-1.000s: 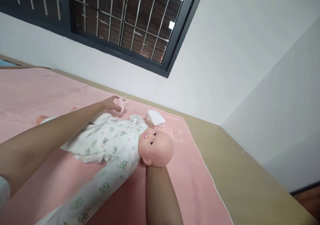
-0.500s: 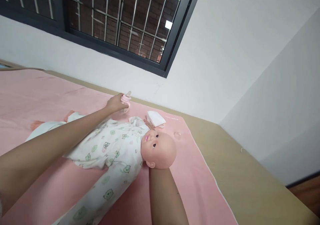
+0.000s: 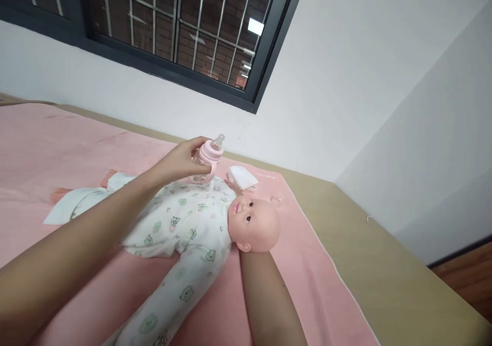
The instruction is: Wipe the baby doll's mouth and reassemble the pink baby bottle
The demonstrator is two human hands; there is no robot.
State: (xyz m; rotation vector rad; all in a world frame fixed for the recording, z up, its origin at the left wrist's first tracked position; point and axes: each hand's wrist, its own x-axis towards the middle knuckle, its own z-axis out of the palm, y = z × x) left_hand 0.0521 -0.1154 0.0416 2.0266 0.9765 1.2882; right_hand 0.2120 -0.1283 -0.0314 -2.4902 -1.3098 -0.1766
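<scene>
My left hand (image 3: 186,159) grips a baby bottle (image 3: 210,153) with a pink collar, pink handles and a clear teat, holding it tilted over the chest of a baby doll (image 3: 254,224). The doll lies on its back in a white outfit (image 3: 184,218) printed with green bears. From the bottom edge my right forearm (image 3: 269,294) reaches under the doll's head. The right hand itself is hidden behind the head and neck, so its fingers do not show.
A pink blanket (image 3: 319,279) covers much of the wooden surface (image 3: 357,264). Beyond the doll's shoulder lies a folded white cloth or tissue (image 3: 243,177), with a small clear cap-like object (image 3: 275,200) nearby. A wall and a barred window (image 3: 169,64) stand behind.
My left hand has brought the bottle right and nearer, from beside the doll to over its chest. The doll sits slightly further right in view; my right forearm stays beneath its head.
</scene>
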